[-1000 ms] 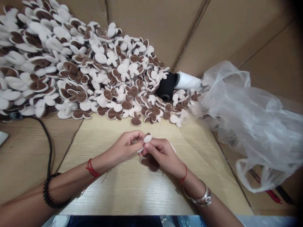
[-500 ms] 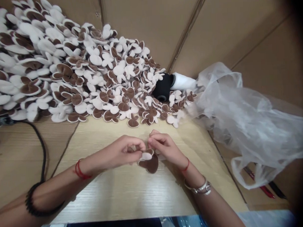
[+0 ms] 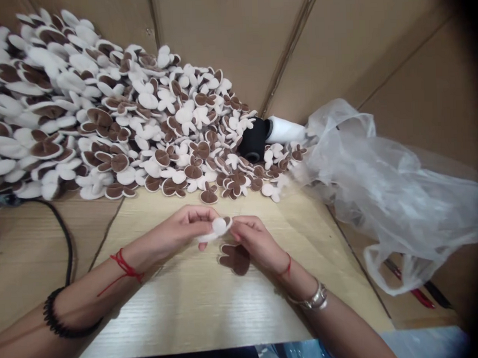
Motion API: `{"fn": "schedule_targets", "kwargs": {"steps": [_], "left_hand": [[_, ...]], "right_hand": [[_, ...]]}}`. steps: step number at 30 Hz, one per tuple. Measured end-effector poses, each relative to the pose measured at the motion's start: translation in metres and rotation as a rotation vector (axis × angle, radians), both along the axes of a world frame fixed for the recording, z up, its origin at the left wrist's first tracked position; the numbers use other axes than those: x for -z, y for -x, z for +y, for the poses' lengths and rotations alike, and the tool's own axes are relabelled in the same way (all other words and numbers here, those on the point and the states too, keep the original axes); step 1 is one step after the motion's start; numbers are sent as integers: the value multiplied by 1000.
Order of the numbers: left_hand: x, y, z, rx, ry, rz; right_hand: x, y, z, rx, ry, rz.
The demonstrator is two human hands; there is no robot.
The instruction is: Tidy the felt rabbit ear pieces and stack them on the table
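My left hand (image 3: 191, 222) is closed on a small white fabric bunny-head piece (image 3: 218, 228) with a little brown showing at its edge. Close by on the right, the fingers of my right hand (image 3: 259, 241) are pinched together at that edge. What they hold, if anything, is too small to make out. A brown bunny-head piece (image 3: 236, 259) with a pale rim lies on the table just below my right hand, which partly covers it.
A big heap of white and brown bunny-head pieces (image 3: 146, 98) fills the back left. Beside it lie a black thread spool (image 3: 254, 140) and a white thread spool (image 3: 286, 130). A clear plastic bag (image 3: 396, 179) spreads over the right, near a red-handled tool (image 3: 421, 298). A black cable (image 3: 66, 232) runs at left.
My left hand has moved up and slightly left with the white piece, turning its pale face into view. My right hand has shifted slightly down, and the brown piece below is more exposed.
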State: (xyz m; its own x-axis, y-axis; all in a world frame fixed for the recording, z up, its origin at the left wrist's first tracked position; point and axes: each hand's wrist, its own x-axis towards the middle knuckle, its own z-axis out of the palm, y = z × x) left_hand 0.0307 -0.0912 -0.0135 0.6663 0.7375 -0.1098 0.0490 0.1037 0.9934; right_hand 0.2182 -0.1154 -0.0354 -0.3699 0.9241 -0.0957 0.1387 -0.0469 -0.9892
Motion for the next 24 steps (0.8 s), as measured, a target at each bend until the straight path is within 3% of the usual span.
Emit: {"fn": "schedule_targets", "kwargs": {"steps": [2,3,6,8,10,12,13,15,17,19,20,22,24], "left_hand": [[2,-5,-5,109,-136,109],[4,-8,-7,92,-269,173],[11,-15,-9,-208,-588,334],[13,-15,-8,-383,-513,315],[11,-12,-6,-404,-283,153],[7,-9,-6,-251,-73,-8],[6,-9,-6,-132,-26,-19],[4,-9,-7,42,-117,104],[6,-11,-9,-13,-390,301],[7,-13,-10,-241,-634,408],[8,-13,-11,-347,-667,407],[8,-11,-11,-418,-529,308],[7,-9,-10,-261,-283,153]], "right_hand": [[-2,-2,4,6,-26,7],[-4,-1,4,4,-116,-48],[-9,5,0,-31,-474,-277],[-9,7,-4,-65,-557,-334],[-7,4,-5,-78,-382,-260],[-6,-1,-2,-97,-112,-111],[-6,-3,1,-115,-12,-51],[-8,-6,4,-140,36,-18],[-10,-4,3,-146,-65,-89],[-11,0,-1,-165,-192,-163],[-10,1,-3,-175,-210,-173],[-9,1,-6,-181,-126,-145],[-9,-3,-4,-179,7,-99]]}}
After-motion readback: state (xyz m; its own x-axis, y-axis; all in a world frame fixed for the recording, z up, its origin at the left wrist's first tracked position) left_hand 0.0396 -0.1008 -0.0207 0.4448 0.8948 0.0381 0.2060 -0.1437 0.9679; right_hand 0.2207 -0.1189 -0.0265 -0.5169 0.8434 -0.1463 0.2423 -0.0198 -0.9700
